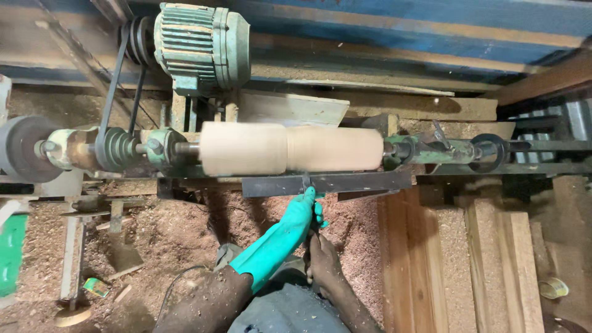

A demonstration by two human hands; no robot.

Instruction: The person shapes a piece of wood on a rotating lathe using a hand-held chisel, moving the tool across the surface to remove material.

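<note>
Turning cut is under way: wood blank (290,148) is spinning between the belt-driven headstock (117,150) on the left and the tailstock (444,151) on the right, blurred by motion, with a visible step near its middle where the left section is running thicker than the right.

Left hand (302,213), in a green glove, is wrapping closed around the front of a turning chisel (306,188), pressing it down on the dark tool rest (327,182) just below the blank. Right hand (320,256), bare, is closing around the handle end further back, near the body. Both grips are looking fully curled, no spread fingers.

The chisel tip is sitting right at the step; whether it is actually touching the wood is hard to tell, since the tip is small and partly hidden by the rest.

Judgement: next move is calling for steady downward pressure on the rest and a slow sideways feed along it.

Motor (200,46) is sitting above, and sawdust (179,234) is covering the floor.
</note>
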